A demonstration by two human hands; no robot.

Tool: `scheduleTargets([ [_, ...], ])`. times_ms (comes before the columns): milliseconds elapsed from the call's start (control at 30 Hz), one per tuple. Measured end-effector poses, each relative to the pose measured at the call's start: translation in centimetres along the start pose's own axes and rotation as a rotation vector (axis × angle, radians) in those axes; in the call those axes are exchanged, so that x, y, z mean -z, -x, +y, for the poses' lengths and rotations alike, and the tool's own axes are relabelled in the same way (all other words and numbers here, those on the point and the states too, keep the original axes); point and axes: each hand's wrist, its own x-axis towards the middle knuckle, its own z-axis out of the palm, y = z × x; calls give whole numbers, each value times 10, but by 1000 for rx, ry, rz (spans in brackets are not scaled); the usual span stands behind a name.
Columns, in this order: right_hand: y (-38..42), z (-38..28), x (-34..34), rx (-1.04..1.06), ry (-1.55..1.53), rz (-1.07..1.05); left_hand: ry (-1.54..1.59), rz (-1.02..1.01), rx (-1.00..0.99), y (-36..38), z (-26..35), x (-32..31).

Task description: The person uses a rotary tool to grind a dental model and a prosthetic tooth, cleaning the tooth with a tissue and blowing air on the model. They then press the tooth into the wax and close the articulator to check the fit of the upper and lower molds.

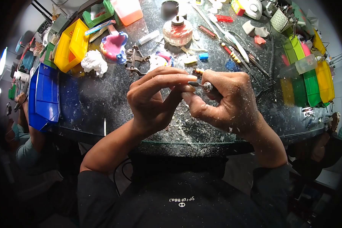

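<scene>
Hands: L hand (150,97) and R hand (231,100) together, mid-view, above the dark worktop (81,102). R fist closed round rotary handpiece (208,87), collar showing betw. thumb and index. L fingertips drawn in close to one another; whether a small pc is pinched there can't be told, fingers hide it.

Key relation: handpiece's dark bur tip (193,83) vs. L fingertips. Bur projects L out of R fist and lies right at the L index & thumb tips. Long axis approx. crosswise in view, tip end slightly farther from wearer than collar. R hand has the tool; L hand is just beyond its tip. R thumb tip close under L fingertips; contact vs. small gap unclear.

Room: wearer's side of hands, worktop holds only pale dust (186,127) as far as near edge; this looks the freest direction. Far side tight: metal articulator (135,60) just beyond L knuckles, red-and-cream strip (197,71) just past R index, blue cap (203,56) a bit farther, glass jar (178,33) behind. To R, long instruments (235,45) lie aslant, coiled cord (271,62) past them; fair gap betw. R wrist and green bin (311,87). To L, open stretch before blue bin (45,98).
</scene>
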Motion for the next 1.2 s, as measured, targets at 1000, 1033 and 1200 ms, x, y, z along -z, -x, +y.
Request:
scheduleTargets([
  [1000, 3, 0, 2, 3, 53, 15, -71, -39, -47, -5, 2, 3],
  [1033, 3, 0, 2, 8, 61, 24, -55, -33, -41, -5, 2, 2],
  [1200, 0, -1, 3, -21, 68, 12, -5, -27, -8, -3, 1, 2],
])
